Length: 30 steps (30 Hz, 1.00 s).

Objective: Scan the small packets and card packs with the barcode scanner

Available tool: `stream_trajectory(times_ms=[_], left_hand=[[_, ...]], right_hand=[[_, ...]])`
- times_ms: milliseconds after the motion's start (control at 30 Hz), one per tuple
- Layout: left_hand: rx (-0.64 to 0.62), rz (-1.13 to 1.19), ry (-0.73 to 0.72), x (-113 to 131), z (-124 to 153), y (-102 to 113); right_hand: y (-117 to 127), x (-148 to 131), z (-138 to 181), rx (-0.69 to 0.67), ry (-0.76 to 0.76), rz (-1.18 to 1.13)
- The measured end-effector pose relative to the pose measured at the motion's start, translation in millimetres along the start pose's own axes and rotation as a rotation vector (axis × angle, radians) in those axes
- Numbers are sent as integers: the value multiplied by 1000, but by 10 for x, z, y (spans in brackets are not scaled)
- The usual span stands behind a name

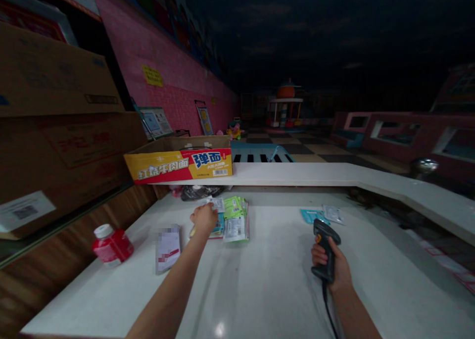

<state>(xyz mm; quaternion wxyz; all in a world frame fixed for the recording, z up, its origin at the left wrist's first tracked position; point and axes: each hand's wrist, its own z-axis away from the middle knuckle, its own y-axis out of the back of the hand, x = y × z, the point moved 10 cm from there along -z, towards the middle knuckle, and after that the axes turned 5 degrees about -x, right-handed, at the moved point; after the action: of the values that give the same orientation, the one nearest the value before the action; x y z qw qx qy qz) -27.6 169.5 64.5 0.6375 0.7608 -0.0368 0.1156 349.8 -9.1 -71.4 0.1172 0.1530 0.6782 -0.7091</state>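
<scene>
Around the grip of a black barcode scanner [325, 252] my right hand [339, 269] is closed, and a cable runs down from the scanner's base. Just beyond its head lie a blue packet [313, 216] and a silvery-white packet [333, 214]. At the left of the packet pile, my left hand [205, 217] is closed at the edge of a small white packet [216, 204]; its fingertips are partly hidden. Beside it are green packets [233, 208], a white-and-green packet [234, 228] on top of them, and a blue packet [219, 224] partly covered by my hand.
A red bottle with a white cap [113, 246] and a pale box-like item [168, 249], partly blurred, stand left on the white counter [267, 289]. A noodle carton [181, 163] rests on the raised ledge [293, 173]. Large cardboard boxes [67, 156] are stacked at far left.
</scene>
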Motion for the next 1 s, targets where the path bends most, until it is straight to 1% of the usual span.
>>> stream_trajectory(times_ms=[33, 100, 167, 267, 333, 400, 500, 567, 633, 667, 767, 833, 900, 1000], left_hand=[[2, -19, 2, 37, 12, 15], [52, -48, -1, 143, 47, 90], [131, -50, -54, 347, 102, 181], [205, -2, -234, 853, 239, 216], [195, 58, -381, 1267, 370, 122], [127, 144, -519, 1690, 527, -80], [-51, 285, -681, 2275, 787, -535], [-166, 343, -770, 2623, 962, -860], [-241, 366, -846, 2930, 1109, -1134], [-270, 377, -859, 3054, 1152, -1247], [-343, 419, -867, 3344, 1208, -1481], [-403, 419, -870, 3464, 1225, -1580], [-450, 380, -872, 3500, 1233, -1642], [-448, 329, -873, 3386, 1221, -1624]], right_hand=[[-10, -13, 2, 8, 15, -9], [-40, -35, 2, 13, 34, 6], [-73, -63, 0, 11, 54, 43], [-92, -141, 1, 26, 114, 75], [-72, -212, 10, 60, 167, 88], [-34, -287, 25, 101, 221, 95], [32, -390, 54, 154, 300, 83], [58, -454, 72, 172, 352, 95], [68, -508, 84, 180, 398, 117], [71, -523, 84, 182, 412, 123], [83, -524, 66, 183, 415, 123], [92, -510, 52, 182, 405, 112], [101, -500, 46, 181, 397, 92], [102, -489, 45, 180, 382, 79]])
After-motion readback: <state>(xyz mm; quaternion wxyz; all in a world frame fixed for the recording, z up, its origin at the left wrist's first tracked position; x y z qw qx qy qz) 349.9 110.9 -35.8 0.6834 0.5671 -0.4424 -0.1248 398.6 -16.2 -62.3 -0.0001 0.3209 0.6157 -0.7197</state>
